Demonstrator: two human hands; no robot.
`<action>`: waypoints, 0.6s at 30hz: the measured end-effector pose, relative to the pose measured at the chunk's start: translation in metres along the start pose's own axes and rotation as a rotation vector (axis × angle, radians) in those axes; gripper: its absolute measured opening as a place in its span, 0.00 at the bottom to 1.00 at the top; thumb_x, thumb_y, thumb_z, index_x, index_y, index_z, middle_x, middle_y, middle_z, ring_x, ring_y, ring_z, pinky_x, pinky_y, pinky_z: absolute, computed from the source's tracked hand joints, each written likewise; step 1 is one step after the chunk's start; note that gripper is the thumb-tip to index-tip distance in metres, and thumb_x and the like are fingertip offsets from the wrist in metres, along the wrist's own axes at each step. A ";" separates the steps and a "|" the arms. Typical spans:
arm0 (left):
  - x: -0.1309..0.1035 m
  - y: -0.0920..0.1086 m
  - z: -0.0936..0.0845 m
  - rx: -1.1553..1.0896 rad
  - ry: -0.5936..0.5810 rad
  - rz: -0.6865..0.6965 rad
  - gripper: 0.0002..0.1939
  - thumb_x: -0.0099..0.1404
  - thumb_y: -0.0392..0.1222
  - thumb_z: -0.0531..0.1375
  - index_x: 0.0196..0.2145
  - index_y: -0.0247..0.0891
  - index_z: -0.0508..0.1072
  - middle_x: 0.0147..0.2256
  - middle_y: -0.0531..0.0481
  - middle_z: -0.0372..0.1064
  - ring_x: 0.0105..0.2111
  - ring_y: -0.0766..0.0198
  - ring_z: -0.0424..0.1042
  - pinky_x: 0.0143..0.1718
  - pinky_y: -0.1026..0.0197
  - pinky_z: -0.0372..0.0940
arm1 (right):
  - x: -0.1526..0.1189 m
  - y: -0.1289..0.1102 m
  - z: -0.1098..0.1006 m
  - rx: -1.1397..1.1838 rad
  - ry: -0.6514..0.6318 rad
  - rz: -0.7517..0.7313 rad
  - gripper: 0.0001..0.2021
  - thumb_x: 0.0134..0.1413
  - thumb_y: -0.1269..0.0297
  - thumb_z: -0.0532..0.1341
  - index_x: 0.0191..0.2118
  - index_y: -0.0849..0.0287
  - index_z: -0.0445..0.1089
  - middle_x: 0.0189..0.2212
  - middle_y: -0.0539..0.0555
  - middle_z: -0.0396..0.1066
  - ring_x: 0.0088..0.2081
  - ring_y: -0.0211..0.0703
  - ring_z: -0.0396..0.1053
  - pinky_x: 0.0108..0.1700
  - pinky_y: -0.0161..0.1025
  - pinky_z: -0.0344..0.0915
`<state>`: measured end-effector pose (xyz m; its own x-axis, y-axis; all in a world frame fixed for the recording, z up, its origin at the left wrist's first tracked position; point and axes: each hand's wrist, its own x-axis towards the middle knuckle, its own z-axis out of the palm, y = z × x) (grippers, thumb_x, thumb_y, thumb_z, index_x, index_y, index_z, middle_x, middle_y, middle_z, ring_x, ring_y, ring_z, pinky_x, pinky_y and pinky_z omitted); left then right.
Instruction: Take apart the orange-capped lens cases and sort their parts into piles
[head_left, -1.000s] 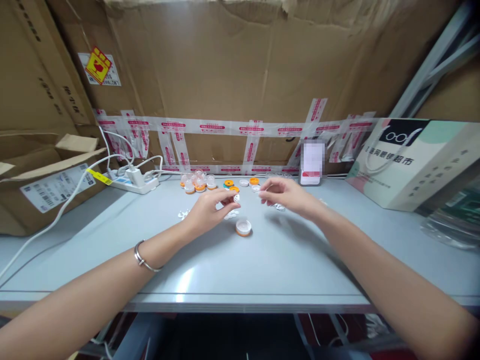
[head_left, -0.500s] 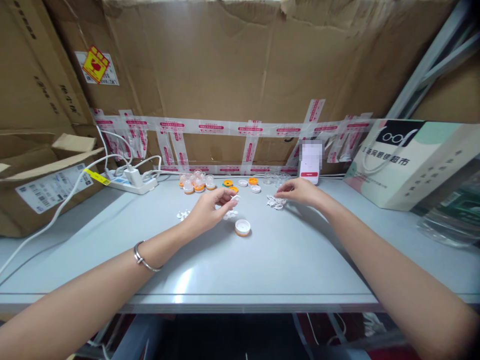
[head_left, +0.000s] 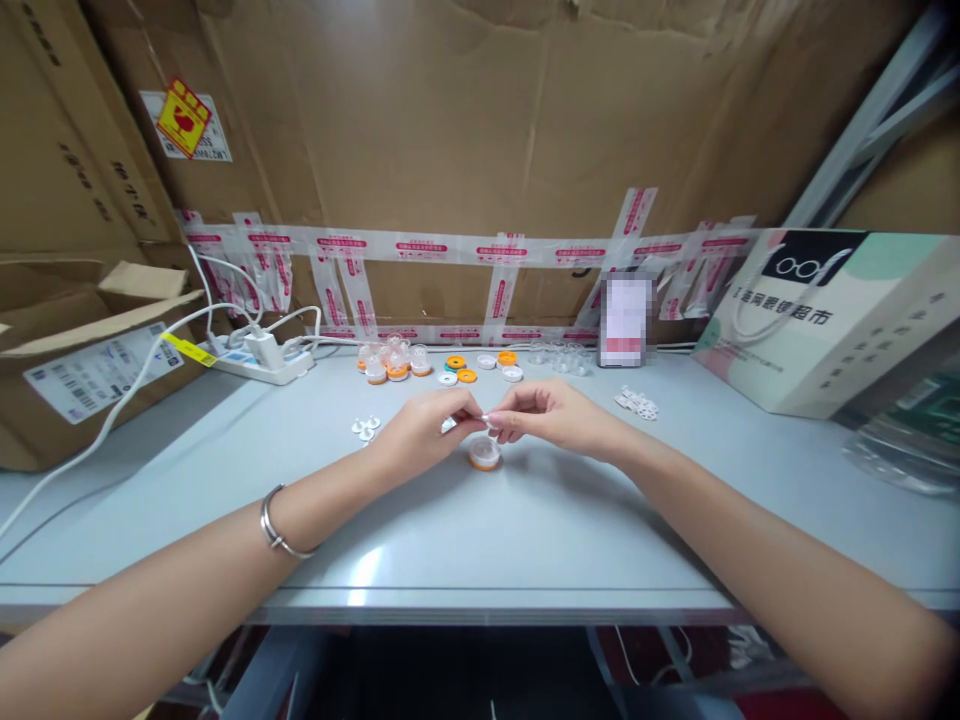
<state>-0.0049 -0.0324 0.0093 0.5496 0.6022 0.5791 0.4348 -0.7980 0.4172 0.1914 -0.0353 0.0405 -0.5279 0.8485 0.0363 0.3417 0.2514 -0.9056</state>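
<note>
Above the middle of the table, my left hand [head_left: 431, 425] and my right hand [head_left: 553, 415] meet fingertip to fingertip. Both pinch a small white plastic piece [head_left: 487, 419], mostly covered by the fingers. Just below them stands a small round container [head_left: 484, 456] with an orange base and a pale, see-through-looking top. Left of my left hand lie several small white parts [head_left: 366, 428]. Beyond my right hand, at the right, is a little pile of flat white pieces with holes [head_left: 636, 402].
At the back stand clear-domed orange-based capsules [head_left: 394, 360], loose orange rings [head_left: 466, 376], white rings [head_left: 512, 373] and clear caps [head_left: 562, 357]. A phone [head_left: 624, 318] leans near the back. A power strip [head_left: 262, 362] and open carton [head_left: 90, 360] are left; a printed box [head_left: 802, 315] is right.
My right hand has come left from the flat white pieces to meet my left hand. That pile now lies farther right. The container's white inside now looks covered by something clear.
</note>
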 end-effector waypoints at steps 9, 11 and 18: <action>-0.001 -0.004 0.004 0.267 0.136 0.237 0.05 0.64 0.36 0.52 0.33 0.35 0.67 0.31 0.48 0.71 0.32 0.66 0.70 0.34 0.65 0.64 | 0.000 -0.001 0.000 0.146 0.035 0.015 0.12 0.45 0.58 0.62 0.29 0.63 0.72 0.26 0.52 0.74 0.31 0.36 0.72 0.39 0.37 0.69; -0.001 -0.003 0.004 0.289 0.155 0.245 0.05 0.65 0.36 0.51 0.34 0.35 0.67 0.32 0.48 0.71 0.32 0.66 0.70 0.35 0.65 0.64 | 0.001 -0.001 0.002 0.175 0.073 0.034 0.11 0.45 0.58 0.62 0.28 0.63 0.72 0.25 0.51 0.73 0.29 0.35 0.72 0.38 0.35 0.69; 0.001 -0.001 0.002 0.328 0.086 0.247 0.08 0.65 0.37 0.51 0.38 0.36 0.69 0.31 0.48 0.71 0.31 0.66 0.70 0.33 0.66 0.64 | 0.007 0.006 0.013 0.243 0.153 0.115 0.11 0.47 0.59 0.61 0.25 0.64 0.69 0.19 0.49 0.71 0.23 0.31 0.70 0.31 0.31 0.68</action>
<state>-0.0035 -0.0315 0.0079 0.6106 0.3782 0.6958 0.5092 -0.8604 0.0208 0.1797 -0.0333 0.0300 -0.3670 0.9299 -0.0255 0.1865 0.0467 -0.9813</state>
